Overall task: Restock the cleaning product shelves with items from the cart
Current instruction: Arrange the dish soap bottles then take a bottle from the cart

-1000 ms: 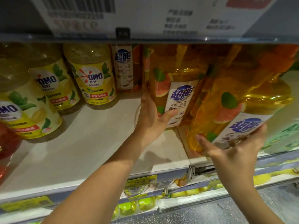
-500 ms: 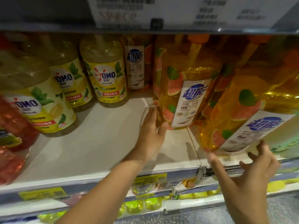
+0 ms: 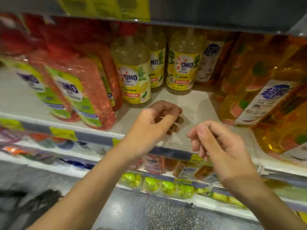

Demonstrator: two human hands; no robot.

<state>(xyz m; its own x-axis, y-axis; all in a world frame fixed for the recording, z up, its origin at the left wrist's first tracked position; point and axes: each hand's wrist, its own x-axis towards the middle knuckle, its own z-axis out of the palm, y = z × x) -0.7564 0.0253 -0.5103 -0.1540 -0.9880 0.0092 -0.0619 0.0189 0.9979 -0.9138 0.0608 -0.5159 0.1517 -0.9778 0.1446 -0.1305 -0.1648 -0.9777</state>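
Orange grapefruit detergent bottles (image 3: 259,90) with white and blue labels stand at the right of the white shelf (image 3: 191,103). Yellow OMO bottles (image 3: 135,77) stand at the back centre, and red OMO refill packs (image 3: 79,87) lean at the left. My left hand (image 3: 156,120) hovers over the bare middle of the shelf with its fingers loosely curled and nothing in it. My right hand (image 3: 217,143) hangs at the shelf's front edge, fingers apart and drooping, holding nothing. Both hands are clear of every bottle.
An upper shelf with yellow price labels (image 3: 103,7) overhangs the bottles. Below are lower shelves with green and yellow packs (image 3: 159,185) and orange packs (image 3: 166,163). The speckled grey floor (image 3: 149,213) lies underneath. A dark blurred object (image 3: 33,201) sits at the lower left.
Both hands have let go of the orange bottles and drawn back toward the shelf's front. The view has swung left, bringing the red refill packs into sight.
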